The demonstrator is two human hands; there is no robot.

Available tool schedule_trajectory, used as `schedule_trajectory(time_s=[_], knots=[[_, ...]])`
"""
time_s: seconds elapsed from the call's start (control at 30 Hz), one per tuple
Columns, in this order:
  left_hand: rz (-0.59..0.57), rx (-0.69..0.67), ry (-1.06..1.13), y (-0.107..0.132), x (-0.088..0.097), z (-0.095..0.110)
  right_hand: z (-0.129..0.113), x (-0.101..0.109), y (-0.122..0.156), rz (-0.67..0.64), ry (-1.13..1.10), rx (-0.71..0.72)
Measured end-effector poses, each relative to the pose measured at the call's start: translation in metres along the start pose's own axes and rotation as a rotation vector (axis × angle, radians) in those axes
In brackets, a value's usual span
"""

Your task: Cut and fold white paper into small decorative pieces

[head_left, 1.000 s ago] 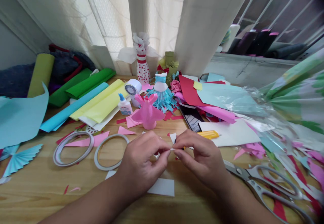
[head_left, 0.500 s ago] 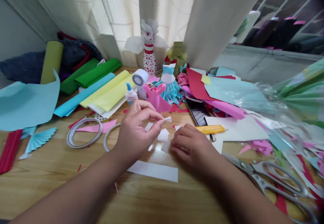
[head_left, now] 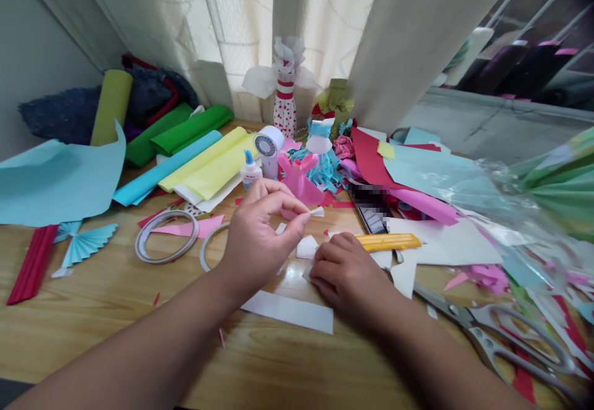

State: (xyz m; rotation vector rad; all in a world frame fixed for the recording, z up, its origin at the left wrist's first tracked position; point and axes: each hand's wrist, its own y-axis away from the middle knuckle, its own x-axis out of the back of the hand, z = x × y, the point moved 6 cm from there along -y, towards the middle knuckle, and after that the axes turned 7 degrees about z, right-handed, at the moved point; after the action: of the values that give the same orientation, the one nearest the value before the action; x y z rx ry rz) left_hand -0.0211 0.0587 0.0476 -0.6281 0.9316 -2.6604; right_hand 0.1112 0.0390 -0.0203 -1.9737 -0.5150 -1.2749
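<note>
A small folded piece of white paper [head_left: 317, 212] is pinched between the thumb and fingertips of my left hand [head_left: 266, 227], raised over the table. My right hand [head_left: 346, 271] rests on the wood with its fingers curled in, at the edge of another small white paper piece [head_left: 307, 270], most of which they cover. Between the hands lies a cut white scrap [head_left: 306, 247]. Nearer to me is a white paper strip [head_left: 292, 311]. Beyond my left hand stands a pink paper dress shape [head_left: 301, 181]. A yellow cutter [head_left: 390, 241] lies just past my right hand.
Tape rolls [head_left: 166, 237] lie left, below rolled coloured paper [head_left: 211, 169]. A glue bottle [head_left: 251, 170] stands behind my left hand. Large scissors [head_left: 487, 329] are beside my right forearm. A phone [head_left: 371, 209], paper sheets [head_left: 427, 169] and clear plastic fill the right side.
The whole scene has shifted slightly right in view as the head turned. Both hands keep nearly the same pose; the right hand covers slightly more of the paper piece beneath it.
</note>
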Motion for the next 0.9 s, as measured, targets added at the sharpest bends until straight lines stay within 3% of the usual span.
schedule_trajectory(time_s=[0.13, 0.23, 0.43, 0.53, 0.7, 0.9], knots=[[-0.037, 0.105, 0.071, 0.001, -0.003, -0.005, -0.001, 0.003, -0.001, 0.005, -0.027, 0.005], [-0.088, 0.227, 0.215, 0.006, -0.009, -0.014, 0.008, 0.016, -0.001, 0.142, -0.279, -0.13], [-0.187, 0.888, 0.78, 0.034, -0.037, -0.032, 0.042, 0.022, 0.011, 0.436, -1.037, -0.525], [-0.288, 1.045, 0.923, 0.045, -0.048, -0.026, 0.048, 0.015, 0.016, 0.501, -1.28, -0.644], [-0.424, 0.983, 0.866, 0.048, -0.052, -0.02, 0.048, 0.01, 0.018, 0.503, -1.336, -0.721], [-0.508, 0.694, 0.5, 0.04, -0.047, -0.017, 0.047, 0.009, 0.019, 0.511, -1.368, -0.759]])
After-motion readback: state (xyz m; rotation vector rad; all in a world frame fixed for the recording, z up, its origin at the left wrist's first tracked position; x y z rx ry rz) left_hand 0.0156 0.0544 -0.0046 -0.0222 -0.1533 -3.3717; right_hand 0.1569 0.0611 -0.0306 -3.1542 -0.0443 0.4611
